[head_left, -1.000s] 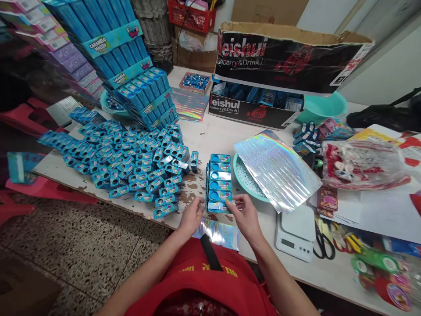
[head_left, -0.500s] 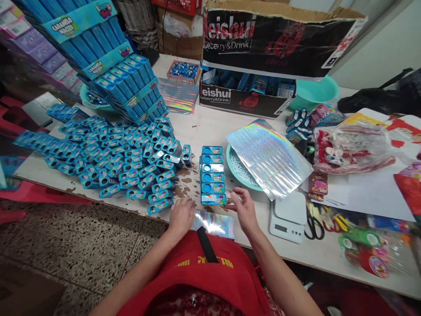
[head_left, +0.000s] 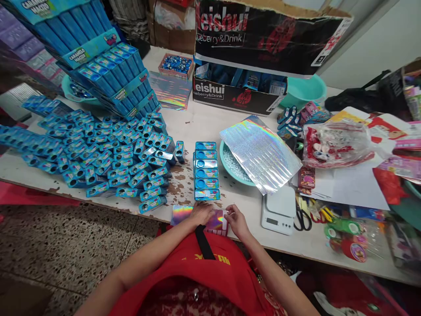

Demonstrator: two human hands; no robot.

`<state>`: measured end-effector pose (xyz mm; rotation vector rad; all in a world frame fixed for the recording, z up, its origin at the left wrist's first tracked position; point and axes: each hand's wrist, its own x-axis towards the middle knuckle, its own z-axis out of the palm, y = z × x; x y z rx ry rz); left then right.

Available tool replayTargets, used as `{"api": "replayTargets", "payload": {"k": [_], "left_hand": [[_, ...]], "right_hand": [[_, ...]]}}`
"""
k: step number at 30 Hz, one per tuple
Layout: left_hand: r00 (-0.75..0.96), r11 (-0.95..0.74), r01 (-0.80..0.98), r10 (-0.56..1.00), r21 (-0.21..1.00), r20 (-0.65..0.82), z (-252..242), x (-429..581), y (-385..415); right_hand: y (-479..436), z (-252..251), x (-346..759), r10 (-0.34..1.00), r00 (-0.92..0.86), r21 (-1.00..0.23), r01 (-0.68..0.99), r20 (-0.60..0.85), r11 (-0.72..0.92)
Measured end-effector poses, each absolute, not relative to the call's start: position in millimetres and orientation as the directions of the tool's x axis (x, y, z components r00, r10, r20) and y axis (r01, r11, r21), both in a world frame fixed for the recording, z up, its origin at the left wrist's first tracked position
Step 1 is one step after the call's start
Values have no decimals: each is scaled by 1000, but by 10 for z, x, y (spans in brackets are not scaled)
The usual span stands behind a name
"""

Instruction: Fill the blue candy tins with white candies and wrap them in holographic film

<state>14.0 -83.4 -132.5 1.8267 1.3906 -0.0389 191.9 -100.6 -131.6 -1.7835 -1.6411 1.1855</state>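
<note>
A shiny holographic sticker sheet lies at the table's front edge, against my red apron. My left hand rests on it, palm down with fingers laid out flat. At the sheet's right end my right hand has thumb and fingertips pinched together at a sticker edge; the fingers partly cover it. Just beyond my hands stands a row of several blue candy boxes, their small ends up. The nearest box carries a shiny strip at its left part.
Many blue boxes crowd the left, below stacked display trays. A turquoise bowl of white pellets sits right, partly under another holographic sheet. Further right are a scale, scissors and a plastic bag. Black cartons stand behind.
My left hand has moved right onto the sticker sheet, which has shifted and tilted. My right hand has come down from beside the nearest box to the sheet's right end. The camera view has shifted.
</note>
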Motion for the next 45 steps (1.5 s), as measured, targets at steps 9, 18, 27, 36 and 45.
{"api": "replayTargets", "payload": {"k": [9, 18, 27, 36, 45], "left_hand": [[392, -62, 822, 783, 566, -483, -1295, 144, -767], [432, -79, 803, 759, 590, -486, -1340, 130, -754], [493, -53, 729, 732, 682, -470, -1146, 79, -835], [490, 309, 173, 797, 935, -353, -179, -7, -922], [11, 346, -19, 938, 938, -345, 36, -556, -643]], "right_hand": [[-1206, -1281, 1813, 921, -391, -250, 891, 0, 378], [-1258, -1249, 1926, 872, -488, -302, 829, 22, 471], [-1012, -504, 2029, 906, -346, -701, 708, -243, 82], [-670, 432, 1923, 850, -394, -868, 478, -350, -136], [-441, 704, 1695, 896, -391, -939, 337, -210, -73]]}}
